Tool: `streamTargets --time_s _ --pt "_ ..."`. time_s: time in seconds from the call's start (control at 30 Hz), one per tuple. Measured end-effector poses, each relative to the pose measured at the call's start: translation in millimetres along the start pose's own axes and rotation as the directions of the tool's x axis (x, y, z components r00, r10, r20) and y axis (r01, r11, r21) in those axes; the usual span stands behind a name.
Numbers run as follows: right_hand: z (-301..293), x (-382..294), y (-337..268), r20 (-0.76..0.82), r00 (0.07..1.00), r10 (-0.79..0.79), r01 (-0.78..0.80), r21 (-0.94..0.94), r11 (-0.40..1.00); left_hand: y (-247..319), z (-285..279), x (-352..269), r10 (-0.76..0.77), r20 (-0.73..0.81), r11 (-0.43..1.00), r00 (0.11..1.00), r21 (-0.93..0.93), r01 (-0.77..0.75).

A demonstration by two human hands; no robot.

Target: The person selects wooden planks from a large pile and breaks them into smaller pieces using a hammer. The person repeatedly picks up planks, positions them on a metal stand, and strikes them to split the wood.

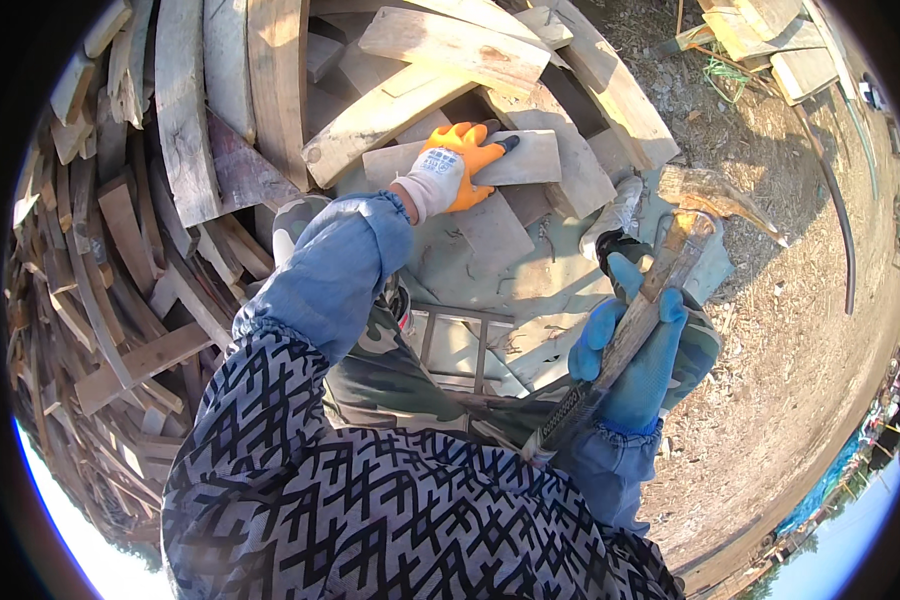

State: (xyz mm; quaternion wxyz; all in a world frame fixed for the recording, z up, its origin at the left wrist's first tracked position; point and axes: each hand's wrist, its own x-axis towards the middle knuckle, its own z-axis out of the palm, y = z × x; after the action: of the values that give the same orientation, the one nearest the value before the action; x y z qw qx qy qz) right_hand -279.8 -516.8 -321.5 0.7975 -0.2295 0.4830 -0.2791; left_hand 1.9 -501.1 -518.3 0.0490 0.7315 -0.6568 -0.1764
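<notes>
My left hand (461, 169), in an orange and white work glove, lies over a short grey wooden board (525, 157) in front of me, its fingers bent over the far edge. In my right hand (634, 330), gloved in blue, is the wooden handle of a claw hammer-like tool (630, 341); its worn head (712, 196) points outward to the right, with a tapered metal tip. More board offcuts (495, 232) lie under and around the board at my left hand. Whether my left fingers grip the board or only rest on it is hard to tell.
Long planks (187, 112) and a large heap of scrap timber (120, 300) fill the left side. Boards are piled ahead (450, 45). A small metal frame (457, 337) lies between my legs. At right are a dark hose-like length (832, 195) and a further wood stack (802, 67).
</notes>
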Motion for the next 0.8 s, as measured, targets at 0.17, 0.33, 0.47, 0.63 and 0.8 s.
streamTargets --time_s 0.17,0.33,0.47,0.63,0.8 --pt "-14.7 64.0 14.0 -0.192 0.98 0.061 -0.158 -0.545 0.823 -4.3 9.2 -0.5 0.032 -0.083 0.999 0.996 0.019 -0.03" --pt "-9.5 99.0 48.4 -0.187 0.969 0.164 -0.249 -0.707 0.662 -4.3 7.5 -0.8 0.042 -0.1 0.998 0.994 0.053 -0.037" --pt "16.5 95.6 26.3 -0.196 0.977 0.088 -0.209 -0.768 0.605 -5.2 7.1 -0.6 0.022 -0.073 0.999 0.997 0.038 -0.02" --pt "12.3 84.2 23.0 -0.104 0.995 -0.012 -0.072 -0.769 0.635 -6.2 12.0 0.0 0.041 -0.073 0.998 0.997 -0.044 -0.044" --pt "4.9 100.2 44.3 -0.259 0.953 0.157 -0.302 -0.78 0.548 -5.4 14.1 -0.8 0.038 -0.097 0.999 0.995 -0.014 -0.039"
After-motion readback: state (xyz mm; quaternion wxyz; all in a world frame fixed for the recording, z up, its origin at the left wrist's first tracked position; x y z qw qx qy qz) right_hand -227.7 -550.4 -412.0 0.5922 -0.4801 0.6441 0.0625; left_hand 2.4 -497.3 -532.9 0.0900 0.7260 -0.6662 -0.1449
